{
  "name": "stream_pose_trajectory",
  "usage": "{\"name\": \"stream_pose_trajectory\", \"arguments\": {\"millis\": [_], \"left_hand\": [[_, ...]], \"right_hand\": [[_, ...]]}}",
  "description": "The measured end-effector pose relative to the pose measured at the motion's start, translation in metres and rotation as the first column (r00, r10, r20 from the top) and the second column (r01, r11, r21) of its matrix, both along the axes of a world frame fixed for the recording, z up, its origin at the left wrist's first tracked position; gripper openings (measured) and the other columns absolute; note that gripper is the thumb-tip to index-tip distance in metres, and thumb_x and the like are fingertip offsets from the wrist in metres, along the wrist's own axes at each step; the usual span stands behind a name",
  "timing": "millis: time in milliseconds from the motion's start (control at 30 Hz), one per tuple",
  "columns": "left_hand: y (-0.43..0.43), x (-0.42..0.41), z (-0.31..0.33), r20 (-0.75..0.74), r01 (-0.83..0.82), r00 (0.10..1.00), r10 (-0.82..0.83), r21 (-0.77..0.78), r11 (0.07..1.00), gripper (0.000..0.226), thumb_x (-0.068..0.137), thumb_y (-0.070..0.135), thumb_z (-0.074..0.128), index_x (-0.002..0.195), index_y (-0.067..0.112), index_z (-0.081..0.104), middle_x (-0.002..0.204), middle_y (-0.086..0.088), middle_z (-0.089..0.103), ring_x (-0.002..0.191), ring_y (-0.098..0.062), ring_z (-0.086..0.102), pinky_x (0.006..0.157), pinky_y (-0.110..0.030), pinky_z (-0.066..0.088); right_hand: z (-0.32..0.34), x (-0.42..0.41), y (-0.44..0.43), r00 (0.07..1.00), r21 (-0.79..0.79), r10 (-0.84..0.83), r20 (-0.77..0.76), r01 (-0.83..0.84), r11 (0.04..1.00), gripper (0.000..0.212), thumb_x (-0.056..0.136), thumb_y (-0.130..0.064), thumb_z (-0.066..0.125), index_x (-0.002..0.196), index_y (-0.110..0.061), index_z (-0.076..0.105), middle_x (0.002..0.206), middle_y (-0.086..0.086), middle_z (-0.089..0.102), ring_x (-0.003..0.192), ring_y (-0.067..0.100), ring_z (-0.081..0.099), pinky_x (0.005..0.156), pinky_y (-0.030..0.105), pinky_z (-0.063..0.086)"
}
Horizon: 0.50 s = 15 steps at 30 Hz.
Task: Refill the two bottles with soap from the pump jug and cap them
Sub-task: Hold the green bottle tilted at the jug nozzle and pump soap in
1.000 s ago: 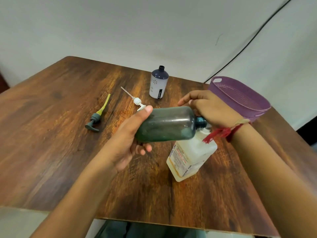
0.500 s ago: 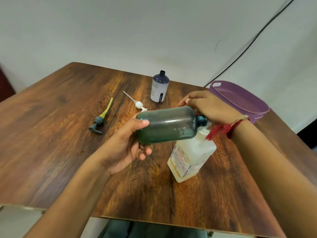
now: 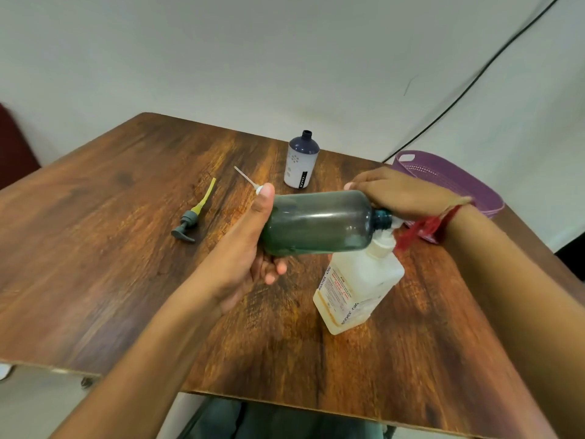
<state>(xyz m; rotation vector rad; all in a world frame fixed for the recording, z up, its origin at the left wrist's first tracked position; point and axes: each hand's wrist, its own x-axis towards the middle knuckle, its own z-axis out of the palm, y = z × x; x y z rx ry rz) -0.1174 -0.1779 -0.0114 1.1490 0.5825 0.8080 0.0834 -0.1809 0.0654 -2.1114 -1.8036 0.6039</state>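
Observation:
My left hand [image 3: 250, 248] grips a dark green translucent bottle [image 3: 316, 223] by its base and holds it on its side, its open neck against the spout of the white pump jug [image 3: 357, 286]. My right hand [image 3: 402, 193] lies over the jug's pump head, which it hides. A second bottle [image 3: 300, 161], white with a dark blue top and no cap, stands upright farther back. A grey pump cap with a yellow tube [image 3: 193, 217] lies on the table to the left. A white pump cap with a thin tube [image 3: 250, 182] lies just behind my left thumb.
A purple plastic basket [image 3: 449, 182] sits at the back right of the wooden table [image 3: 95, 248], just behind my right wrist. A black cable [image 3: 474, 77] runs up the wall behind it. The table's near edge is close to my body.
The view has shifted a little. The green bottle stays at the jug's spout, and my right hand remains on the pump head.

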Motion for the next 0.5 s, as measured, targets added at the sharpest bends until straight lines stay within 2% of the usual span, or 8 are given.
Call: {"name": "stream_pose_trajectory", "arguments": {"millis": [67,167,233,267,367,433,500], "left_hand": [[0.001,0.001,-0.003,0.028,-0.022,0.999,0.022,0.01,1.0,0.063,0.074,0.072,0.042,0.115,0.026,0.055,0.086,0.0,0.069,0.041,-0.01,0.05,0.034,-0.015,0.042],[0.004,-0.002,-0.007,0.011,0.006,1.0,-0.006,0.01,1.0,0.056,0.078,0.065,0.036,0.115,0.027,0.053,0.094,-0.001,0.067,0.046,-0.013,0.055,0.039,-0.018,0.048],[0.004,-0.006,-0.008,-0.018,0.06,0.998,-0.06,-0.001,0.998,0.052,0.081,0.066,0.039,0.113,0.028,0.053,0.097,-0.003,0.064,0.051,-0.014,0.057,0.042,-0.019,0.049],[0.005,-0.009,-0.007,-0.021,0.104,0.994,-0.103,0.0,0.995,0.05,0.081,0.066,0.046,0.114,0.029,0.052,0.101,-0.005,0.062,0.053,-0.014,0.058,0.043,-0.019,0.05],[0.007,-0.014,-0.005,0.013,0.211,0.977,-0.211,0.016,0.977,0.063,0.066,0.051,0.071,0.121,0.03,0.048,0.107,-0.009,0.058,0.058,-0.016,0.059,0.045,-0.019,0.05],[0.007,-0.013,-0.005,0.031,0.218,0.975,-0.218,0.009,0.976,0.065,0.063,0.043,0.069,0.123,0.029,0.047,0.108,-0.01,0.058,0.058,-0.016,0.059,0.044,-0.02,0.049],[0.006,-0.012,-0.008,0.045,0.197,0.98,-0.196,-0.017,0.98,0.062,0.063,0.043,0.065,0.121,0.029,0.049,0.108,-0.01,0.058,0.057,-0.016,0.058,0.044,-0.02,0.049]], "right_hand": [[-0.003,0.0,0.002,0.996,0.077,-0.047,0.082,0.04,0.996,0.033,0.099,-0.029,0.041,0.098,-0.007,0.066,0.097,0.008,0.065,0.095,0.027,0.059,0.092,0.044,0.045],[-0.019,-0.002,-0.001,0.99,0.23,-0.142,0.01,0.136,0.964,0.031,0.098,-0.025,0.039,0.088,-0.015,0.067,0.089,0.002,0.066,0.084,0.019,0.059,0.083,0.038,0.047],[-0.024,-0.004,-0.004,0.987,0.214,-0.156,-0.037,0.16,0.964,0.031,0.096,-0.021,0.039,0.084,-0.016,0.068,0.082,-0.003,0.064,0.078,0.012,0.057,0.079,0.035,0.045],[-0.023,-0.004,-0.004,0.989,0.198,-0.143,-0.036,0.148,0.969,0.031,0.096,-0.02,0.04,0.085,-0.015,0.068,0.083,-0.002,0.065,0.081,0.013,0.058,0.08,0.035,0.045],[-0.009,-0.003,-0.003,0.998,0.088,-0.067,-0.003,0.067,0.994,0.034,0.098,-0.027,0.041,0.103,-0.005,0.067,0.106,0.011,0.065,0.103,0.028,0.058,0.093,0.041,0.044],[-0.002,-0.003,-0.001,0.998,0.017,-0.021,0.052,0.02,1.0,0.042,0.099,-0.034,0.04,0.11,-0.002,0.064,0.115,0.016,0.063,0.108,0.031,0.056,0.099,0.046,0.041],[-0.004,-0.001,0.001,0.996,0.018,-0.007,0.084,0.006,1.0,0.041,0.099,-0.035,0.039,0.106,-0.004,0.065,0.11,0.014,0.064,0.103,0.029,0.058,0.097,0.045,0.042]]}}
